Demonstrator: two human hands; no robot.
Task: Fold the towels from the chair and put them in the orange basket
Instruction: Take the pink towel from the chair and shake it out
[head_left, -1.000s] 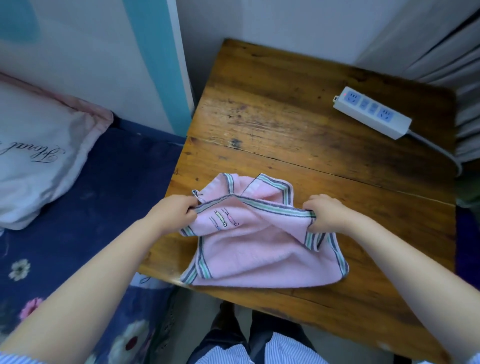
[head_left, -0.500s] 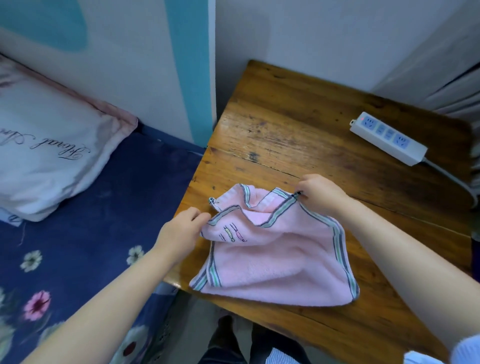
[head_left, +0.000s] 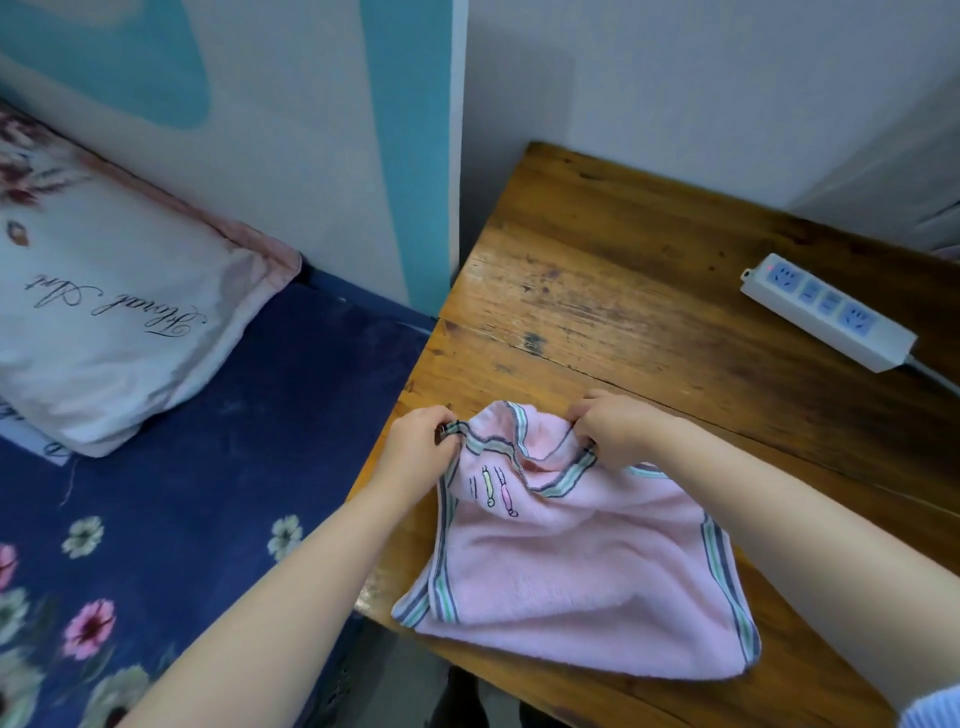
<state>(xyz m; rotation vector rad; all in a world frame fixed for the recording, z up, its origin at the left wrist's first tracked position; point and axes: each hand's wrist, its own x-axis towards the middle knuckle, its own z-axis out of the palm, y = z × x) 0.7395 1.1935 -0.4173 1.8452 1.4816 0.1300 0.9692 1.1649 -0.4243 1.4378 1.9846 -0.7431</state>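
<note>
On the near left part of the table lay the towel, pink with a striped border, its lower edge reaching the table's front edge and one corner hanging just past the left edge. The towel was doubled over, with its far edges bunched and lifted. The left hand pinched the far left corner of the towel, its fingers curled round the striped hem. The right hand gripped the far edge nearer the middle, fingers curled into the gathered cloth and knuckles up. The two hands were close together, with a raised fold of towel between them. A small stitched motif of three coloured strokes showed on the towel just below the left hand.

Well apart from the towel, near the table's far right side, a white power strip lay flat with its cable running off to the right. Beside the table on the left stood a bed with a dark blue flowered cover, and a pale pillow with script lettering rested on it against the wall.
</note>
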